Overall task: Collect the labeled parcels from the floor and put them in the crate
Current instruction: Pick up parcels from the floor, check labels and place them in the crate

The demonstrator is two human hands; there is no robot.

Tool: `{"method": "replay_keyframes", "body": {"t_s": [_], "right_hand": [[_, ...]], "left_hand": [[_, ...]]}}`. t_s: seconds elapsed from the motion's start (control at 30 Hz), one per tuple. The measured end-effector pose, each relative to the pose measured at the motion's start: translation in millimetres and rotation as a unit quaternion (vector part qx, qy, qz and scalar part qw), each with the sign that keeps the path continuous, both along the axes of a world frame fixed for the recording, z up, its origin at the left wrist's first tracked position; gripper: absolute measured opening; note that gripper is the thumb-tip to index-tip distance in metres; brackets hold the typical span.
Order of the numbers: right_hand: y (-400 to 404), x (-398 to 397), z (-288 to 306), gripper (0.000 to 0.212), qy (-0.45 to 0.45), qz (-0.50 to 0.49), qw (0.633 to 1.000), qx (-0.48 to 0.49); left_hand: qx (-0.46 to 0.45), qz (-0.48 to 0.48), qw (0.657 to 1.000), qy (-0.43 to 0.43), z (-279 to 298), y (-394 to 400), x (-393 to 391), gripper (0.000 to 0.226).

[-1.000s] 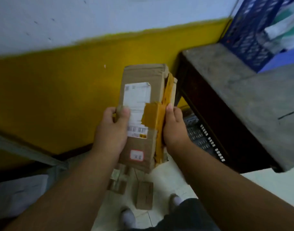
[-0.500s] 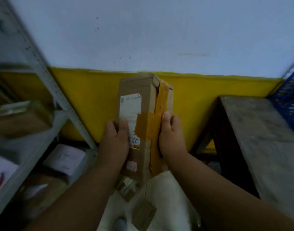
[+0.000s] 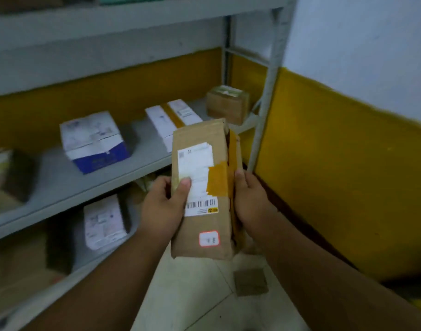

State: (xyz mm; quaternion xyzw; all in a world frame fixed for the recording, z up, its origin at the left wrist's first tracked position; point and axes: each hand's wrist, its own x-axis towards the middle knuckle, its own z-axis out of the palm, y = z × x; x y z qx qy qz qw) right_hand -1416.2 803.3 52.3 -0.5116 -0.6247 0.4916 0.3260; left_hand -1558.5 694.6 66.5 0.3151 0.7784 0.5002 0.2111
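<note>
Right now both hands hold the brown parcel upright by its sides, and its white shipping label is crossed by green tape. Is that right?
Not quite: the head view shows the tape is yellow-brown, not green. The left hand and right hand do hold the brown parcel upright by its sides, and the tape crosses its white shipping label.

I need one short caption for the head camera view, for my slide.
Both hands, left and right, hold a taped cardboard parcel with shipping label upright beside grey shelves.

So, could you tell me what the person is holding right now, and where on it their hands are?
A taped cardboard parcel, gripped by its long sides: left hand on the left edge with the thumb over the label, right hand on the taped right edge.
</note>
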Motion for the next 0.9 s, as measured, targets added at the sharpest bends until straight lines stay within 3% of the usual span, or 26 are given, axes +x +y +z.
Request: {"method": "replay_keyframes", "body": {"t_s": [0.1,0.17,0.3,0.4,0.47,0.57,0.7,0.9], "right_hand": [[-58,-63,-2,0.029,-0.082,0.033,0.985,0.15],[-112,-111,-5,0.026,-0.102,0.081,0.975,0.181],[-249,-200,-2,0.034,0.013,0.202,0.979,0.03],[-351,-246,-2,0.041,0.063,0.306,0.945,-0.092],[-403,-269,-3,0.038,0.043,0.372,0.923,-0.089],[-456,-299,-4,0.03,-0.026,0.425,0.905,0.01],[-503,-325,-14,0.025,-0.026,0.483,0.87,0.091],[-545,-352,-39,0.014,-0.029,0.554,0.824,0.118]], "left_hand": [[-0.014,0.07,0.997,0.016,1,-78,-46,0.032],[-0.018,0.126,0.991,0.05,-3,-144,-79,0.027],[-0.051,0.245,0.961,0.119,-4,-288,-137,0.026],[-0.085,0.318,0.933,0.145,-4,-387,-173,0.027],[-0.111,0.345,0.919,0.154,-2,-439,-188,0.029],[-0.136,0.377,0.905,0.144,0,-497,-200,0.032],[-0.137,0.432,0.887,0.09,-11,-554,-209,0.023],[-0.124,0.488,0.864,0.011,-32,-606,-204,0.009]]}}
